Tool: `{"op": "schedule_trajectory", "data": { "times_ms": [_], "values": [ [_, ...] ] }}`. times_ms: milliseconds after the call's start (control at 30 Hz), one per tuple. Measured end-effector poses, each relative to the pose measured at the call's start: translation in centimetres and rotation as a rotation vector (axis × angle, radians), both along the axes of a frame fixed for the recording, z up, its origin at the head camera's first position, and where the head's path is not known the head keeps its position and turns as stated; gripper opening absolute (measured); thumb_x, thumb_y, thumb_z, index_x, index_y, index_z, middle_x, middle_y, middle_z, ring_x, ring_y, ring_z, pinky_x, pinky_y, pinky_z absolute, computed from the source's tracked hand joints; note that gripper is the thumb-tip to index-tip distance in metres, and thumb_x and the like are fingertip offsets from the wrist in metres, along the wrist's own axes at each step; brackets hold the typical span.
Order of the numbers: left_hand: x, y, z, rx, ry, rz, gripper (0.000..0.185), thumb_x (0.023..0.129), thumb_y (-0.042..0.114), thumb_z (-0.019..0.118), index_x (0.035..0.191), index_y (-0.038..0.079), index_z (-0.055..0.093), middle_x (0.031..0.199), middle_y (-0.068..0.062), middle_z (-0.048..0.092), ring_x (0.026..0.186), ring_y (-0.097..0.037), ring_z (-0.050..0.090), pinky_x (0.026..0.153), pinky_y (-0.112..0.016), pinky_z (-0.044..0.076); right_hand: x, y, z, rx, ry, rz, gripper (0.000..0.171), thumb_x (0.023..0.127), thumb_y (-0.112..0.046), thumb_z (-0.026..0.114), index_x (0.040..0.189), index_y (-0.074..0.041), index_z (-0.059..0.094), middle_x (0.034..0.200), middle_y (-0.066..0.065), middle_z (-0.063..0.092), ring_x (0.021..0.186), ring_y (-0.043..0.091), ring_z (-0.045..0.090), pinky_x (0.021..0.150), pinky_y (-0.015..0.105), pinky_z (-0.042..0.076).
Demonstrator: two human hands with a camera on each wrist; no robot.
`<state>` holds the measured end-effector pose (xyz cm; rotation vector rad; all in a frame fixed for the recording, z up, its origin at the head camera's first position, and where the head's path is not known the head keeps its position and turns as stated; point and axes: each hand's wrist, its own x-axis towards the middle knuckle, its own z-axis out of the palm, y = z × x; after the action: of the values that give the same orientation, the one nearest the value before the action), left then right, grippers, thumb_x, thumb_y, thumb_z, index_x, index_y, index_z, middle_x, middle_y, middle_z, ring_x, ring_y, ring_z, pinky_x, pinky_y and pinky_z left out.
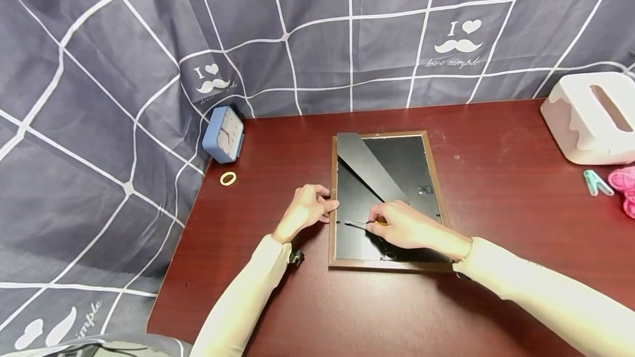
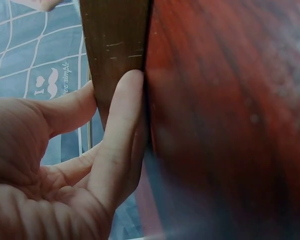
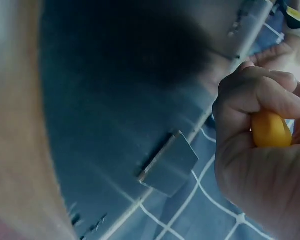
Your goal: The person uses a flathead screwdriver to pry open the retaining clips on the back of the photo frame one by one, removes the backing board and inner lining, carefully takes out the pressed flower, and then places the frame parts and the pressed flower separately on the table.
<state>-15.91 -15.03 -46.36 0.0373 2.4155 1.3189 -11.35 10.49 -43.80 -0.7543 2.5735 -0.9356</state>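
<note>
A brown-edged picture frame lies back side up on the table, showing its black backing board. A grey easel leg slants across the board. My left hand grips the frame's left edge, thumb over the rim and fingers along its outer side. In my right hand is a screwdriver, its yellow handle wrapped by the fingers. The thin shaft points left, its tip close to a small dark tab at the left rim. Part of the easel leg's lower end is hidden behind the right hand.
At the back left stands a blue clock, with a pale yellow ring in front of it. On the right are a white tissue box, a mint clip and pink yarn. A grey checked curtain hangs behind the table.
</note>
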Motion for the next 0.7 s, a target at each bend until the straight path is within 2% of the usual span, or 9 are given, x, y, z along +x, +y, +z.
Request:
{"op": "schedule_trajectory", "data": {
  "times_ms": [133, 367, 700],
  "values": [
    [-0.1, -0.1, 0.0, 0.028, -0.011, 0.001, 0.041, 0.101, 0.01, 0.077, 0.136, -0.009, 0.067, 0.1, -0.021, 0.082, 0.072, -0.022, 0.082, 0.07, -0.033, 0.072, -0.7, -0.7, -0.3, 0.004, -0.031, 0.051, 0.013, 0.103, -0.017, 0.071, 0.09, -0.015, 0.072, 0.071, -0.008, 0.059, 0.07, 0.005, 0.049, 0.064, 0.022, 0.041],
    [-0.3, 0.0, -0.1, 0.063, -0.01, -0.005, 0.037, 0.102, 0.004, 0.074, 0.135, -0.011, 0.066, 0.103, -0.027, 0.082, 0.069, -0.021, 0.079, 0.068, -0.032, 0.071, -1.4, -1.1, -0.8, 0.019, -0.076, 0.069, 0.013, 0.103, -0.017, 0.068, 0.091, -0.013, 0.071, 0.072, -0.007, 0.057, 0.07, 0.007, 0.049, 0.065, 0.023, 0.041],
    [-0.3, -0.3, -0.2, 0.081, -0.027, 0.008, 0.038, 0.102, 0.005, 0.075, 0.136, -0.01, 0.066, 0.103, -0.026, 0.082, 0.069, -0.02, 0.079, 0.068, -0.033, 0.071, -1.6, -0.8, -1.6, 0.038, -0.018, 0.114, 0.011, 0.106, -0.018, 0.065, 0.098, -0.013, 0.07, 0.08, -0.005, 0.066, 0.077, 0.008, 0.056, 0.074, 0.028, 0.051]
  ]
}}
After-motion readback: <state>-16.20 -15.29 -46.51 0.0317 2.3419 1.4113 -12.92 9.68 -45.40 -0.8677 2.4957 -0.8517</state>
